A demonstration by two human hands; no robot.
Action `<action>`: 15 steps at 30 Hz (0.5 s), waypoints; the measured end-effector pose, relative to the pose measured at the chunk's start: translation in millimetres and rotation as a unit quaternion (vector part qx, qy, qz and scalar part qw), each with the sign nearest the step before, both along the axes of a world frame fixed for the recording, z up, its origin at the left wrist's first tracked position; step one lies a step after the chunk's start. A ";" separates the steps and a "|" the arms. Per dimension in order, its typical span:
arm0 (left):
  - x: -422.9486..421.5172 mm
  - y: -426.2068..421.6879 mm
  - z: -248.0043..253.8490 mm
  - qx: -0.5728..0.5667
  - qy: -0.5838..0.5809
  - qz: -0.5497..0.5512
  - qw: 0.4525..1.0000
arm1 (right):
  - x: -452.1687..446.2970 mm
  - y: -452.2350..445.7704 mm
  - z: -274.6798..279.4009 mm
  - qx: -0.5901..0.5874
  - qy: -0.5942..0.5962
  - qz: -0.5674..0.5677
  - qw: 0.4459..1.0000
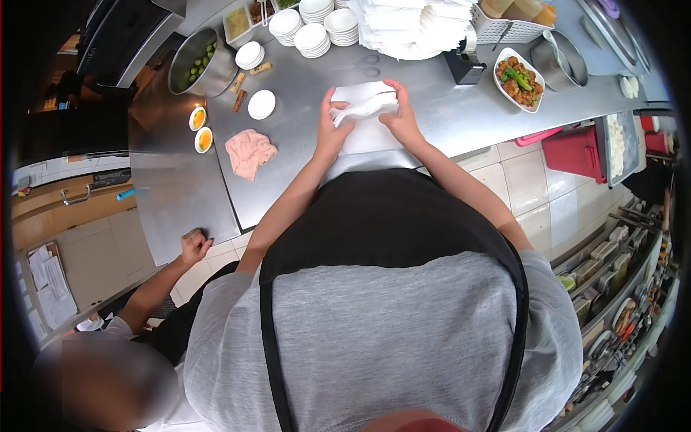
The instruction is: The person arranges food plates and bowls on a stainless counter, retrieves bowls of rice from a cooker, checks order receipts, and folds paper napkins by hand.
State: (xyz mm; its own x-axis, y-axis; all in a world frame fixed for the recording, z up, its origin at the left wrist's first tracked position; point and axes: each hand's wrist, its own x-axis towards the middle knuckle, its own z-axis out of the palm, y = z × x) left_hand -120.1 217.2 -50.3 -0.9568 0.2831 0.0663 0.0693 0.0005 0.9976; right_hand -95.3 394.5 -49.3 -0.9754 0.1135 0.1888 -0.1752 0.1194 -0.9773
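Observation:
Between my two hands is a stack of white paper napkins [366, 101], its layers curling apart at the near side. My left hand [332, 129] grips the left edge, thumb bent inward, and my right hand [403, 119] closes on the right edge. Under the stack lies more white paper [367, 137], near the counter's front edge. A big pile of similar white napkins [403, 29] stands just beyond my hands. Scissors [368, 66] rest on the steel between the pile and my hands.
On the steel counter [295, 151] are a pink cloth [250, 153], a white saucer [262, 104], two small orange-filled bowls [204, 140], stacked dishes [312, 39], a pot of green items [204, 65] and a plated dish [518, 81]. A co-worker's hand [194, 246] is at left.

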 end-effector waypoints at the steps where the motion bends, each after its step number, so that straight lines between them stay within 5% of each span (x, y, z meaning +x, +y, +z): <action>1: 0.2 1.6 3.9 -0.003 -0.020 0.012 1.000 | -1.5 -0.6 -2.1 -0.014 -0.022 -0.014 1.000; 6: -1.0 -4.2 6.7 0.014 -0.016 -0.002 1.000 | 4.0 5.9 7.1 -0.088 -0.072 -0.004 0.994; 11: -11.0 -4.0 -5.6 -0.067 0.039 -0.002 0.997 | 0.0 20.1 5.8 0.086 0.021 0.036 0.995; 15: -21.9 2.7 45.7 -0.100 0.081 -0.032 0.991 | -1.6 33.9 80.8 0.178 0.056 0.090 0.978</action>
State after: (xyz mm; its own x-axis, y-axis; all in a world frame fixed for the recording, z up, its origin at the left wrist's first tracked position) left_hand -142.0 219.9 -4.6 -0.9182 0.3650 0.1540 0.2344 0.1871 0.9540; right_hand -96.9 428.4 31.4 -0.9447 -0.1510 0.2911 -0.3278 0.4060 -0.8531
